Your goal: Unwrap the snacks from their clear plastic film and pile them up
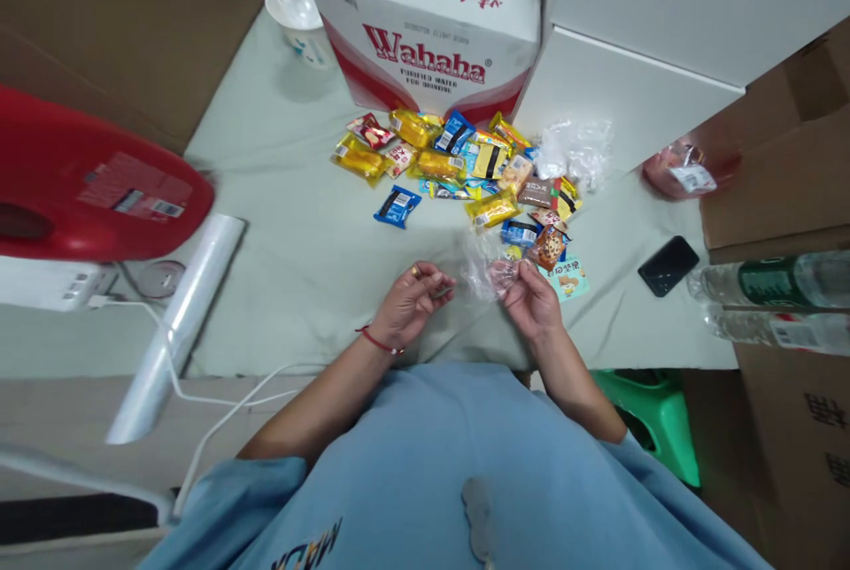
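My left hand (pixel 412 303) and my right hand (pixel 529 297) are both pinched on a small clear plastic bag (pixel 483 273), held just above the pale green table cloth (pixel 298 234). A red string bracelet circles my left wrist, and a ring shows on one of its fingers. Just beyond my hands lies a heap of several small snack packets (pixel 465 172) in yellow, blue and brown wrappers. One blue packet (pixel 397 205) lies apart to the left of the heap.
A white Wahaha carton (pixel 431 30) and plain white boxes (pixel 630 48) stand behind the snacks. More clear bags (pixel 575 150), a dark phone (pixel 668 265), water bottles (pixel 776 300), a film roll (pixel 176 327), a red plastic item (pixel 93 181) and a paper cup (pixel 298 17) surround the area.
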Motion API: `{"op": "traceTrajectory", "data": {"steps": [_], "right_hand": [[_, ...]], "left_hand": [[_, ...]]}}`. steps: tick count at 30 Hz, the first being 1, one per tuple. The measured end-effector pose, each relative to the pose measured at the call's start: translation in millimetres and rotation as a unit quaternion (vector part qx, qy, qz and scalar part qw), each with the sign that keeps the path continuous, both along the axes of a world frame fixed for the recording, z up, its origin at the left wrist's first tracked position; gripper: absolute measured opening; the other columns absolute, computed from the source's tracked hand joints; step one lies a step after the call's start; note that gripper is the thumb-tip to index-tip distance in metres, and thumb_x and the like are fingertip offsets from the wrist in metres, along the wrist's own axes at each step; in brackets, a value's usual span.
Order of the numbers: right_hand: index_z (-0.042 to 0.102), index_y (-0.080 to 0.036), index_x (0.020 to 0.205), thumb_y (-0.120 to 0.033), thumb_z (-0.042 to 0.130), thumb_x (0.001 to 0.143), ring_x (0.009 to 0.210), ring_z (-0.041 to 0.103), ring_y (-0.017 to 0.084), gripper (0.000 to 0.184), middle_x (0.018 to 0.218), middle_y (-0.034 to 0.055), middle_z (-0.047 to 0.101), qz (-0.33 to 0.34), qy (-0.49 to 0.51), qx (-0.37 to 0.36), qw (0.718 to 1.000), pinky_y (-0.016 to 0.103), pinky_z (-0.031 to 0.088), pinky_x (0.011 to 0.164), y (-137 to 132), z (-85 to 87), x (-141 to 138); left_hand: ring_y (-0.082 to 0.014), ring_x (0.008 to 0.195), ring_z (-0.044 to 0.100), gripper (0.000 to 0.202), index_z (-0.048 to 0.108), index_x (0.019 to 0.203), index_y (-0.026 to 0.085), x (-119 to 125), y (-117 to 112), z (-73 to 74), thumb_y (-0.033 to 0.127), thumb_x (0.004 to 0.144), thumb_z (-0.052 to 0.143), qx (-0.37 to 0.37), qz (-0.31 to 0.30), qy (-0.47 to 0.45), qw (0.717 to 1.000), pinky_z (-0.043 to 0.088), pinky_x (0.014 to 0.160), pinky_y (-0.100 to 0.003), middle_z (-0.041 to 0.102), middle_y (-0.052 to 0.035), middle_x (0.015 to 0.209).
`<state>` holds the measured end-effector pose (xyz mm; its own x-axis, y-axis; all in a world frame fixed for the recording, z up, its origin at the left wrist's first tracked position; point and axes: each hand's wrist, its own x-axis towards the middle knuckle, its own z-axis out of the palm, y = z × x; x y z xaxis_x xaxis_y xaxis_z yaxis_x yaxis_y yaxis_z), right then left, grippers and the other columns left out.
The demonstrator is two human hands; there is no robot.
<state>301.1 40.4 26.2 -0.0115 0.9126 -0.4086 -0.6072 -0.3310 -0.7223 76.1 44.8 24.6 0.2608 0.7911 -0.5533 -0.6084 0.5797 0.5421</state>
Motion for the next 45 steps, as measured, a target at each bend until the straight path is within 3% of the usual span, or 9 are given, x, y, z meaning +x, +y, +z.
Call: {"op": "traceTrajectory", "data": {"steps": [7,13,22,25,28,30,34,38,45], "right_hand": [[0.067,-0.025,0.086,-0.03,0.083,0.08,0.091,0.077,0.019,0.018,0.09,-0.0007,0.079,-0.035,0.055,-0.022,0.998,0.034,0.065,0.084,3.5,-9.7,-8.2],[0.064,-0.025,0.083,-0.034,0.089,0.078,0.08,0.074,0.014,0.028,0.082,-0.0048,0.074,-0.01,0.018,-0.013,1.0,0.029,0.065,0.077,1.0,-10.4,-2.7],[0.066,-0.023,0.088,-0.056,0.089,0.074,0.087,0.071,0.017,0.043,0.092,-0.0001,0.072,0.101,-0.123,-0.01,0.987,0.039,0.062,0.094,-6.5,-5.7,-7.3],[0.068,-0.023,0.103,-0.062,0.077,0.084,0.097,0.067,0.022,0.044,0.102,0.0051,0.07,0.054,-0.336,0.048,0.939,0.043,0.059,0.096,-4.9,3.7,1.5],[0.066,-0.023,0.119,-0.056,0.067,0.093,0.1,0.062,0.023,0.042,0.115,0.0096,0.067,-0.041,-0.553,0.144,0.819,0.041,0.055,0.092,1.7,14.8,4.3],[0.067,-0.022,0.124,-0.052,0.071,0.091,0.09,0.06,0.021,0.045,0.117,0.0096,0.068,0.026,-0.586,0.187,0.788,0.038,0.053,0.084,9.5,18.0,-2.8],[0.073,-0.02,0.098,-0.05,0.077,0.081,0.067,0.052,0.015,0.035,0.082,0.0018,0.068,0.218,-0.466,0.148,0.845,0.03,0.045,0.067,26.4,11.6,-22.0],[0.069,-0.022,0.091,-0.055,0.078,0.08,0.064,0.049,0.013,0.036,0.073,-0.0021,0.06,0.146,-0.33,0.084,0.929,0.025,0.039,0.06,30.3,6.6,-21.5],[0.06,-0.026,0.089,-0.055,0.077,0.084,0.095,0.066,0.02,0.035,0.09,0.0001,0.068,0.062,-0.213,0.14,0.965,0.035,0.05,0.098,9.6,2.9,-17.2]], "left_hand": [[-0.0007,0.04,0.037,0.048,0.066,0.079,0.015,13.6,5.6,-2.9,0.055,0.069,0.091,-0.011,-0.131,0.089,0.987,0.018,0.039,-0.02,0.067,-0.0009,0.074],[-0.0046,0.053,0.047,0.045,0.063,0.081,0.018,7.9,10.5,3.0,0.048,0.066,0.094,0.056,-0.032,0.111,0.992,0.033,0.049,-0.019,0.062,0.0039,0.069],[-0.0134,0.073,0.063,0.046,0.067,0.093,0.019,11.8,-7.3,-8.3,0.043,0.062,0.091,0.069,-0.081,0.202,0.973,0.047,0.052,-0.021,0.066,-0.0003,0.087],[-0.0132,0.069,0.06,0.026,0.068,0.083,0.019,11.6,-7.8,-15.1,0.037,0.071,0.081,0.141,-0.046,0.29,0.946,0.049,0.054,-0.022,0.063,0.0001,0.077],[-0.0139,0.076,0.061,0.011,0.074,0.082,0.02,7.4,-8.0,-13.0,0.03,0.078,0.074,0.258,-0.032,0.385,0.886,0.05,0.06,-0.023,0.066,-0.0031,0.088],[-0.0139,0.078,0.061,0.007,0.076,0.082,0.021,4.8,-9.2,-8.3,0.027,0.08,0.072,0.316,-0.029,0.417,0.852,0.051,0.063,-0.024,0.066,-0.0041,0.093],[-0.0152,0.085,0.063,0.007,0.077,0.084,0.022,-4.1,-12.7,-1.4,0.029,0.082,0.075,0.336,-0.009,0.387,0.859,0.052,0.069,-0.025,0.065,-0.005,0.099],[-0.0194,0.099,0.065,0.016,0.075,0.079,0.021,-24.5,-17.0,-4.6,0.034,0.077,0.084,0.302,0.042,0.319,0.897,0.053,0.077,-0.028,0.068,-0.007,0.105],[-0.0183,0.098,0.069,0.026,0.066,0.079,0.022,-52.2,-16.9,-15.3,0.031,0.069,0.089,0.183,0.121,0.161,0.962,0.054,0.089,-0.032,0.075,-0.0039,0.097]]}}
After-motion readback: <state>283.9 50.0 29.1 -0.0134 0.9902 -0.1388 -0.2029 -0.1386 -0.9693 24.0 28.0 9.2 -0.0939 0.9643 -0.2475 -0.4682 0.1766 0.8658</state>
